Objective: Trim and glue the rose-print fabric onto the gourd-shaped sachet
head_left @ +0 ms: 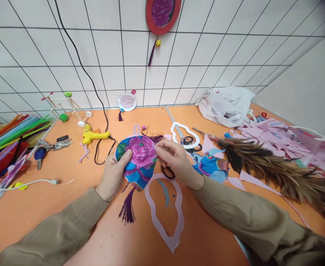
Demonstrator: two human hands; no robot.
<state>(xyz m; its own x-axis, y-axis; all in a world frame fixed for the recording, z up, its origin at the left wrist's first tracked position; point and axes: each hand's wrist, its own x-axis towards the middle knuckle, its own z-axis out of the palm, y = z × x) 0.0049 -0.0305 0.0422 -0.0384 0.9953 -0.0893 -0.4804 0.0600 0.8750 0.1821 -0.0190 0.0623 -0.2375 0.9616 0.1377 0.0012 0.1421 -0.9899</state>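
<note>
A flower-printed fabric ornament (140, 155) with a big pink bloom on blue is up in front of me, tilted, with a loop on top and a dark purple tassel (127, 208) hanging below. My left hand (116, 168) grips its left side, thumb on the front. At the right edge, my right hand (175, 157) is closed in a pinch; its fingertips partly hide the rim there. Just under that hand lies a pale pink cut-out frame (180, 214) with a wavy outline. Black scissor handles (168, 172) show partly beneath the right hand.
A yellow glue gun (94, 136) with a black cord stands left, near keys (59, 144). A white cut-out frame (184, 135), blue floral fabric scraps (212, 166), brown feathers (262, 166) and pink scraps (284, 138) lie right. A white plastic bag (226, 105) sits against the tiled wall.
</note>
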